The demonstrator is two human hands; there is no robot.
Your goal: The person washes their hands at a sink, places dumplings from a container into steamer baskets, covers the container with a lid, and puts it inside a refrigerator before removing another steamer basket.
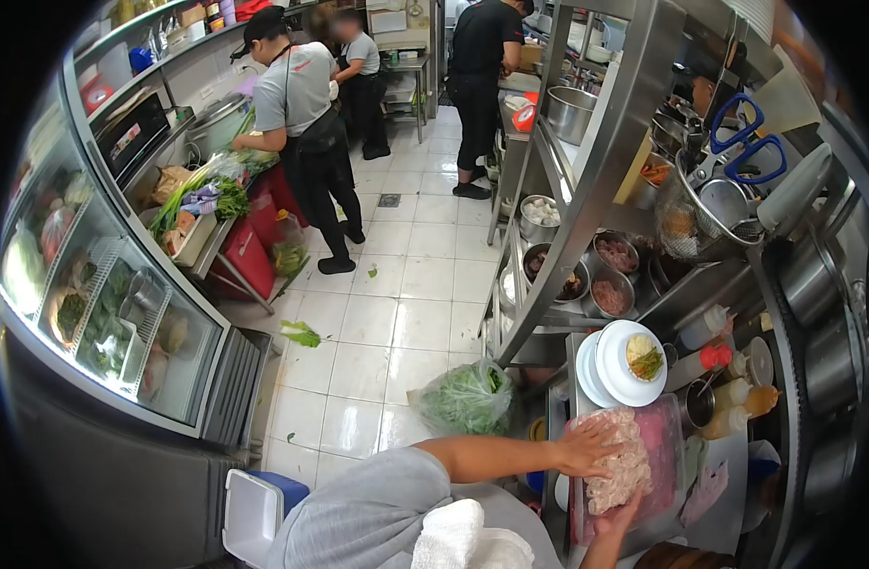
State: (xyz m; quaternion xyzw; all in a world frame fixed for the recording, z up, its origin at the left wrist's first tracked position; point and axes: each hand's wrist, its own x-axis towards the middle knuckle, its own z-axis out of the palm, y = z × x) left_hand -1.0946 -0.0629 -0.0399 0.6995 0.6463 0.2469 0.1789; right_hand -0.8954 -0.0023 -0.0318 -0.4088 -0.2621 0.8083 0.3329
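Note:
A lumpy slab of pale raw meat (624, 465), apparently in clear plastic, lies over a clear container (670, 441) with pinkish contents. My left hand (586, 449) rests flat on the slab's upper left part, fingers spread. At the slab's lower edge, my right hand (619, 517) grips it from below; some of its fingers are hidden. Just above the container, a stack of white plates (613, 375) carries a small portion of pale and green food (645, 357).
Squeeze bottles (729, 422) stand right of the container. A metal shelf post (586, 180) rises beyond the plates. A bag of greens (466, 396) sits on the floor. Co-workers (306, 104) stand farther off. A glass-door fridge (121, 284) is at left, a white-lidded cooler (254, 517) below.

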